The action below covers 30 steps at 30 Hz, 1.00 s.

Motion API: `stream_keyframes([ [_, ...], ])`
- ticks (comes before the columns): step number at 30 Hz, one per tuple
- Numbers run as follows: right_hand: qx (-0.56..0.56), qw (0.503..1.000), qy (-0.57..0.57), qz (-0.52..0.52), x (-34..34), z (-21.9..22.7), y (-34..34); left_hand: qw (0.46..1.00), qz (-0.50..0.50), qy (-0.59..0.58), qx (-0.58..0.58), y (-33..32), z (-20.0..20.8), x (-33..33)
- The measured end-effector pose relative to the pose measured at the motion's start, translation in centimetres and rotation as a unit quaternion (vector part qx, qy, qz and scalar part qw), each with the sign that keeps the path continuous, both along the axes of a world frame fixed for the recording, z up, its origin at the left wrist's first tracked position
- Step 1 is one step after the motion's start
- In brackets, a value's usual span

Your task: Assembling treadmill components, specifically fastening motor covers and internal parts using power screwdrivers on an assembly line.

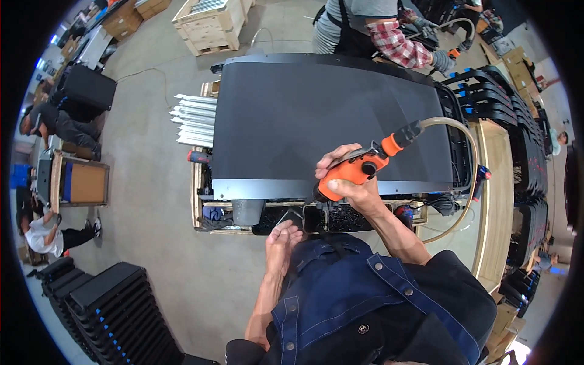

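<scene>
My right hand (359,193) is wrapped round an orange air screwdriver (351,176), its clear hose (473,164) looping away to the right. The tool's dark nose points down at the near edge of a large dark grey curved panel (316,115). Low and close to my body, my left hand (284,236) has its fingers curled together beside a small dark flat piece. What those fingers pinch, if anything, is too small to make out. Below the panel edge is a black tray (347,220) of small dark parts, with a grey cup (247,212) left of it.
Silver metal bars (196,120) stick out left of the panel. A wooden crate (490,201) stands at the right, near stacked black frames (529,152). Beyond the panel, a co-worker (359,27) holds another hosed tool. Black stacked panels (121,310) are at lower left.
</scene>
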State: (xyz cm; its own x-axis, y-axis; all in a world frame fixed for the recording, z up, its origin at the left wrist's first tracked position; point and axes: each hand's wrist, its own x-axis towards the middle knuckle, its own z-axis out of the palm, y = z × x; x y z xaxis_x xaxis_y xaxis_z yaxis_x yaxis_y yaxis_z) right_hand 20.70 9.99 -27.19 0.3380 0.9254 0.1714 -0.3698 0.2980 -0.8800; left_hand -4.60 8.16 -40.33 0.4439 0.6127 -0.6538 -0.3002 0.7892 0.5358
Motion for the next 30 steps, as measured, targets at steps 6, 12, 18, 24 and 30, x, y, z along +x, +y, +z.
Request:
stream_keyframes([
  [6, -0.045, 0.988, 0.144, 0.017, -0.8, -0.7, -1.2, 0.998, 0.02, -0.014, 0.051, -0.3, 4.3, 0.5],
  [12, -0.037, 0.972, 0.232, 0.018, -1.8, -1.6, -0.9, 0.993, 0.046, -0.076, 0.08, -0.3, 4.6, 0.3],
  [18, -0.074, 0.969, 0.234, -0.039, -3.9, -1.5, 0.3, 0.967, 0.017, 0.081, 0.24, 1.9, 6.0, -0.7],
  [24, -0.112, 0.968, 0.208, -0.089, -8.2, -1.7, 3.2, 0.94, 0.013, 0.13, 0.316, 6.1, 4.5, -3.7],
  [30, -0.032, 0.997, 0.016, -0.062, -14.3, -0.1, 9.6, 0.911, 0.151, -0.348, -0.164, 11.7, 1.6, -4.8],
])
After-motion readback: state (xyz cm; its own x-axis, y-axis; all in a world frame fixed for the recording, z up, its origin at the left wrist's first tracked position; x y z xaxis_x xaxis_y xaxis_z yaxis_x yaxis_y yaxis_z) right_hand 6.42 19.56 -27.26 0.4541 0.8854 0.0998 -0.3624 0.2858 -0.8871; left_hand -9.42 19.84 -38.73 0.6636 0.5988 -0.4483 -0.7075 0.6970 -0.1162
